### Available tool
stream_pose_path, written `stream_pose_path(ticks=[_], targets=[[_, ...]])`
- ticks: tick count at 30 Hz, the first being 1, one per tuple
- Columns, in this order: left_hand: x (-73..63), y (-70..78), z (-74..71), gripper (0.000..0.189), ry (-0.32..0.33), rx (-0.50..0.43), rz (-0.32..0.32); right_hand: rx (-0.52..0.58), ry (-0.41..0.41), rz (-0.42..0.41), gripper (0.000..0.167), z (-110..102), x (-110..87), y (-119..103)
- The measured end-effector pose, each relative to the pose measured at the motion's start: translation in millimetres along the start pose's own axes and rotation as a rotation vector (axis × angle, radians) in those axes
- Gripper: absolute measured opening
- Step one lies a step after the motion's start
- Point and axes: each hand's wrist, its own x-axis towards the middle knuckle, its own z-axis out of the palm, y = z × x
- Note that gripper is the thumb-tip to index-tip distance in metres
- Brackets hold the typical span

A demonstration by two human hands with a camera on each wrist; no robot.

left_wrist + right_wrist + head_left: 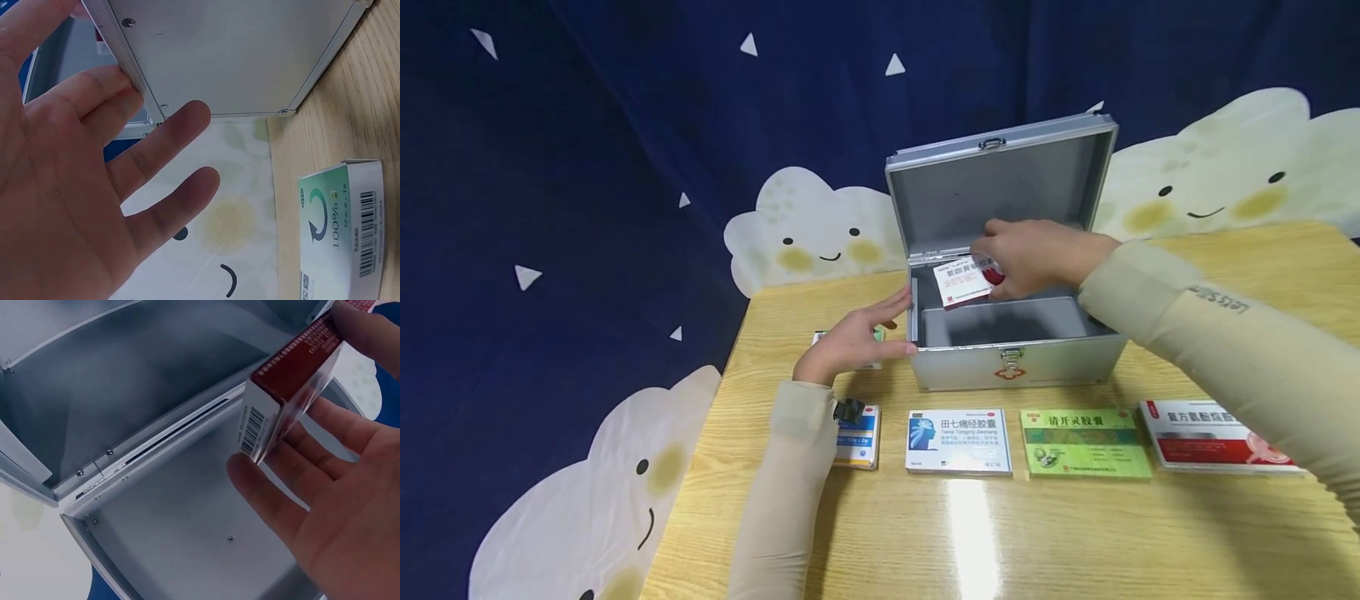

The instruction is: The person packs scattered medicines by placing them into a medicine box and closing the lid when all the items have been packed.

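Note:
My right hand (1033,254) holds a red and white medicine box (964,281) over the opening of a silver metal first-aid case (955,367). In the right wrist view, thumb and fingers grip that medicine box (294,375), its barcode end toward the camera. The case stands with its lid (1000,187) raised; a red cross marks its front. At the case's left side, my left hand (857,337) touches the edge with its fingers. Those fingers are spread and mostly straight in the left wrist view, where the hand (81,162) rests against the metal rim.
A green and white box (337,231) lies behind the left hand. Along the front are a blue box (861,437), a white-blue box (958,442), a green box (1084,443) and a red-white box (1210,437). A dark blue curtain (625,208) with clouds hangs behind the wooden table (1037,542).

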Motion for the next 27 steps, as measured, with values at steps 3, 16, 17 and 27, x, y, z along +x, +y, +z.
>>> stream_pose_path(ticks=[3, 16, 17, 27], targets=[[0.0, -0.5, -0.2, 0.085, 0.002, -0.015, -0.002, -0.005, -0.009, -0.009, 0.067, 2, 1.0, 0], [-1.2, 0.8, -0.6, 0.086, -0.001, -0.01, -0.016, -0.05, -0.037, -0.006, 0.068, 11, 6.3, 6], [-1.3, 0.9, -0.5, 0.086, -0.001, -0.01, -0.016, -0.051, -0.037, -0.003, 0.067, 12, 6.8, 6], [-0.8, -1.1, -0.6, 0.084, -0.004, -0.022, 0.003, -0.031, -0.047, -0.027, 0.062, 24, 13.8, 9]])
